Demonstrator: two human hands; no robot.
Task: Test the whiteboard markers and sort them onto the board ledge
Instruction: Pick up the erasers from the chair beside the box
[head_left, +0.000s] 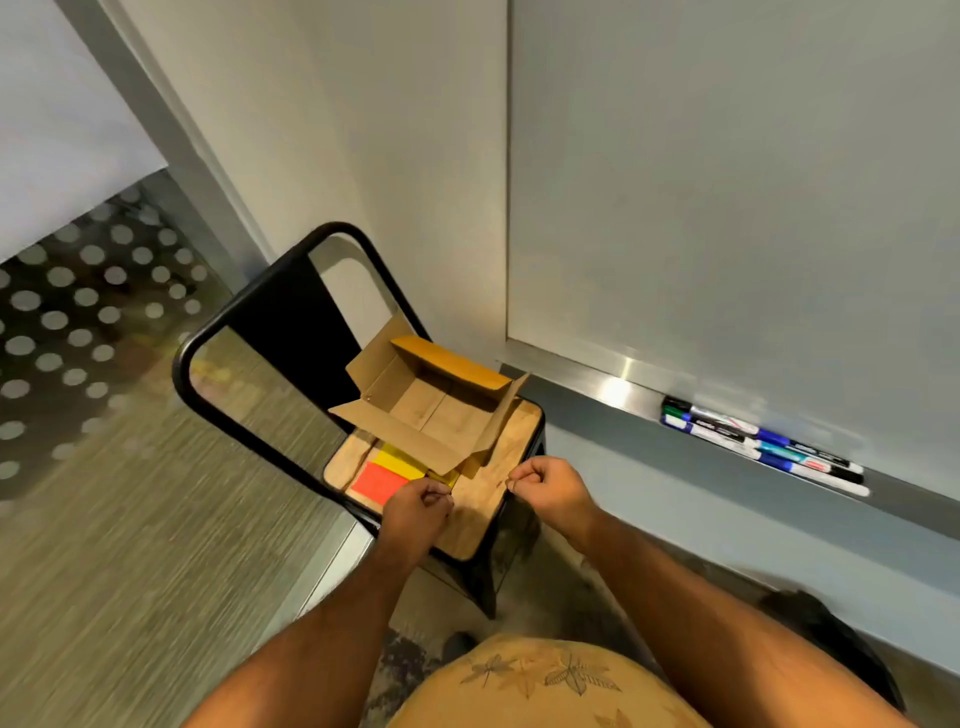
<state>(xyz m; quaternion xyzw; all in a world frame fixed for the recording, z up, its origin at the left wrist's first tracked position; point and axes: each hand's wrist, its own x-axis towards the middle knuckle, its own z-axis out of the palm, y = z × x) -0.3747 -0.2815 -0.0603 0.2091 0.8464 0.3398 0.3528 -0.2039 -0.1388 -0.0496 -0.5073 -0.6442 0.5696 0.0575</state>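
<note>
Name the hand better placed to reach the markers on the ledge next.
Right, probably. The right hand is nearer the markers on the ledge; the left hand is over the chair seat, farther away. Both have curled fingers, apparently holding nothing.

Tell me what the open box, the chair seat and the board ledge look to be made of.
Open box: brown cardboard, matte, with creased flaps.
Chair seat: apparently wood, with visible grain and plank seams, on a black frame, likely painted metal.
Board ledge: likely brushed aluminium, silver with a bright glare spot.
</note>
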